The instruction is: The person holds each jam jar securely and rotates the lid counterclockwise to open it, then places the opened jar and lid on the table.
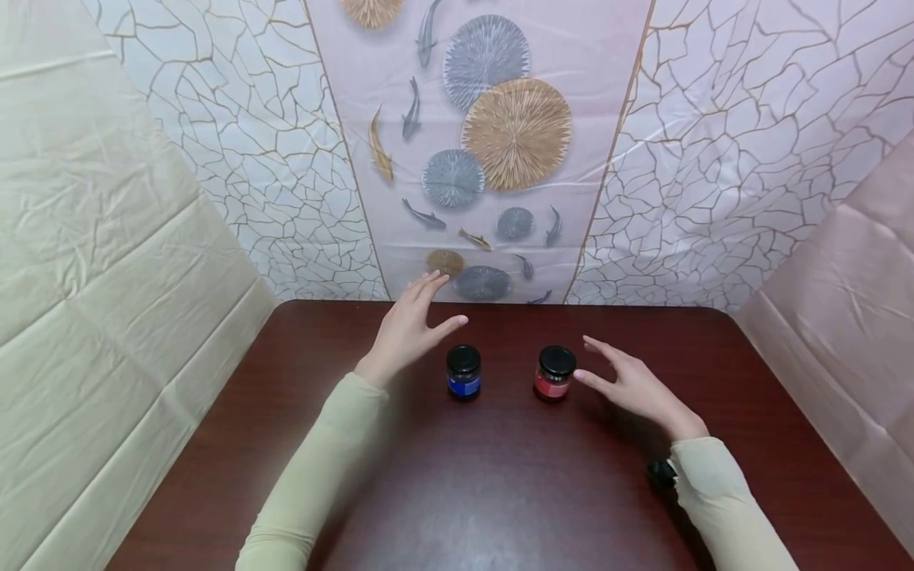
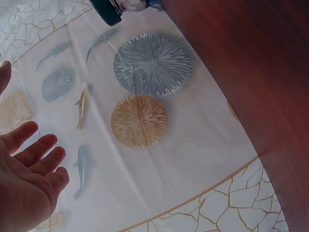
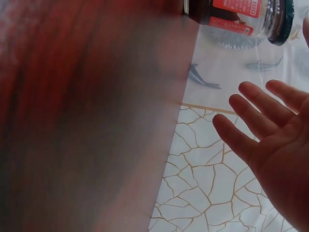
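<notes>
Two small glass jars with dark lids stand upright on the table in the head view. The one on the left, a blue-labelled jar [image 1: 464, 373], has my left hand [image 1: 405, 331] raised beside it, fingers extended and thumb apart, holding nothing. On the right is a red-labelled jar [image 1: 553, 374]; my right hand [image 1: 635, 388] is just to its right, thumb tip close to the lid, fingers spread. Whether that thumb touches the jar I cannot tell. In the right wrist view the red-labelled jar [image 3: 241, 17] appears beyond the open palm.
The dark red-brown wooden table [image 1: 485, 492] ends at a patterned cloth backdrop [image 1: 471, 159]. Pale cloth walls flank it on the left [image 1: 107, 277] and right [image 1: 842, 317]. A small black object [image 1: 661, 474] sits at the right sleeve's cuff.
</notes>
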{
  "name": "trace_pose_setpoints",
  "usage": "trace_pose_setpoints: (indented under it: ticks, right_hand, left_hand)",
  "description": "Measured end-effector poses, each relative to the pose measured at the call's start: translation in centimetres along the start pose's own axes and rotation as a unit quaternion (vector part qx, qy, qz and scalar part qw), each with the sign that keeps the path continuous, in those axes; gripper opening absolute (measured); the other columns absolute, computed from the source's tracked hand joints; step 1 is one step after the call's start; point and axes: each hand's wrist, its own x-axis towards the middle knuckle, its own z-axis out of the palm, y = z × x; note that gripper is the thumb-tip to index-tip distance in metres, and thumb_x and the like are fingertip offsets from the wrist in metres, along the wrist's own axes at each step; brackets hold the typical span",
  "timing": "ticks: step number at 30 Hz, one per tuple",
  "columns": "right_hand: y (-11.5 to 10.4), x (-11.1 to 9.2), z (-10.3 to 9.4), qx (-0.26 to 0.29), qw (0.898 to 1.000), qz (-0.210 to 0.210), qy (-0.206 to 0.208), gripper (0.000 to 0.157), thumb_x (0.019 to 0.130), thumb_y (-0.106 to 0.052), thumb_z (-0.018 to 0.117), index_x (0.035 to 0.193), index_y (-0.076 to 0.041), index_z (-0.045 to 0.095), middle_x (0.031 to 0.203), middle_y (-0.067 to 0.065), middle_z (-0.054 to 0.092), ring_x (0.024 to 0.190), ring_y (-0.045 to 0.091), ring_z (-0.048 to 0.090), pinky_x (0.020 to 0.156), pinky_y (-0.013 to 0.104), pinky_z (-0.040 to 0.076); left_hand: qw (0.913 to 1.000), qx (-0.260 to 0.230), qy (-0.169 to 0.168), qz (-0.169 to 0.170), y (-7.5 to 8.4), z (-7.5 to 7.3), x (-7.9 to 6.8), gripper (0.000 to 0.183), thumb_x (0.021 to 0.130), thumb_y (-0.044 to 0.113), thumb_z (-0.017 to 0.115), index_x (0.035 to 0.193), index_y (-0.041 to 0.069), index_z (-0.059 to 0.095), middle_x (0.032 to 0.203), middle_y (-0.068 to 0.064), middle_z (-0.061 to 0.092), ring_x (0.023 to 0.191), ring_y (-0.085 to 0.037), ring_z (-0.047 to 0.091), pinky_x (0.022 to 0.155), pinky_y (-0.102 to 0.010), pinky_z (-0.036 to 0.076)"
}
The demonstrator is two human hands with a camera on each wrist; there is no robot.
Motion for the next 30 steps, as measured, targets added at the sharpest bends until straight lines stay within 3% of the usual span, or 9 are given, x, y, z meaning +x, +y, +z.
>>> trace_pose_setpoints:
  ticks: [9, 18, 25, 30]
  right_hand:
    - [0.1, 0.3, 1.2, 0.014, 1.000, 0.010, -0.008, 0.091, 0.087, -0.060, 0.070, 0.155, -0.009, 0.037, 0.153, 0.016, 0.044, 0.141, 0.039, 0.038, 0.110, 0.061, 0.033]
    - [-0.2, 0.9, 2.2, 0.022, 0.999, 0.004, -0.025, 0.094, 0.083, -0.063, 0.073, 0.154, -0.009, 0.040, 0.152, 0.019, 0.045, 0.139, 0.039, 0.042, 0.108, 0.061, 0.037]
    - [-0.7, 1.1, 2.8, 0.058, 0.998, -0.002, -0.034, 0.080, 0.085, -0.053, 0.077, 0.149, -0.014, 0.047, 0.135, 0.010, 0.061, 0.122, 0.030, 0.059, 0.100, 0.053, 0.047]
    - [-1.0, 1.1, 3.1, 0.076, 0.996, -0.011, -0.042, 0.070, 0.087, -0.047, 0.078, 0.144, -0.015, 0.052, 0.130, 0.006, 0.065, 0.119, 0.028, 0.063, 0.099, 0.052, 0.048]
  left_hand:
    - [0.9998, -0.013, -0.016, 0.000, 0.8, 0.1, -0.2, 0.077, 0.092, 0.053, 0.070, 0.151, 0.011, 0.045, 0.155, -0.012, 0.043, 0.145, -0.029, 0.036, 0.120, -0.040, 0.024]
    - [0.9991, -0.022, -0.031, -0.021, 1.0, 0.5, -0.6, 0.077, 0.091, 0.056, 0.068, 0.151, 0.016, 0.045, 0.149, -0.008, 0.048, 0.138, -0.025, 0.044, 0.107, -0.046, 0.043]
    - [0.9987, -0.035, -0.032, -0.015, 1.5, 0.9, -0.9, 0.077, 0.091, 0.058, 0.068, 0.151, 0.017, 0.045, 0.147, -0.009, 0.049, 0.135, -0.025, 0.046, 0.105, -0.047, 0.045]
    - [0.9985, -0.034, -0.039, -0.016, 1.8, 1.1, -1.0, 0.077, 0.091, 0.059, 0.067, 0.152, 0.018, 0.044, 0.148, -0.010, 0.048, 0.138, -0.026, 0.044, 0.107, -0.048, 0.043]
